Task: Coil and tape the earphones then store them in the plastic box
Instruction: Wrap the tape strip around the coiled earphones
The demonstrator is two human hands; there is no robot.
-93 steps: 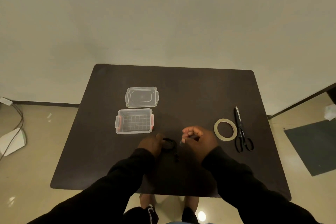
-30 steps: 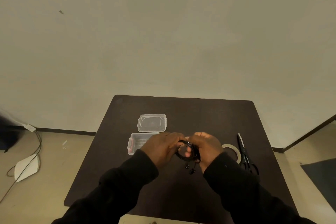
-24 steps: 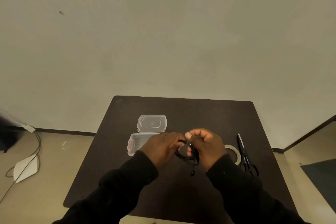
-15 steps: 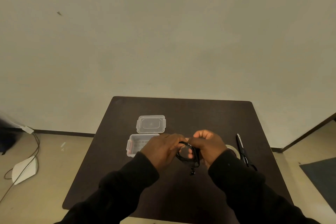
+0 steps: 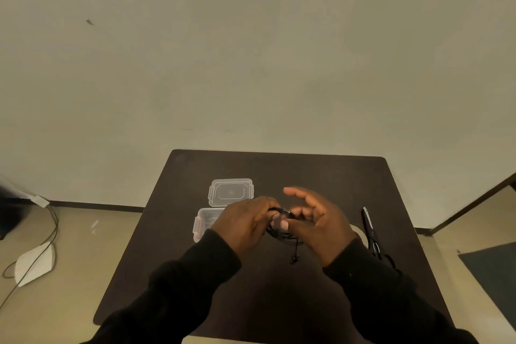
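Left hand [image 5: 245,225] grips the coiled earphones [image 5: 282,232]; right hand [image 5: 318,225] half open, thumb on coil

There is a single view, a wide-angle camera worn on the person's head. It looks forward and somewhat down, so a pale wall [image 5: 251,64] fills the upper half of the frame and the dark desk [image 5: 321,173] sits in the lower middle. The hands and black sleeves [image 5: 178,288] enter from the bottom edge, close to the lens. Floor [image 5: 72,246] shows at lower left and lower right.
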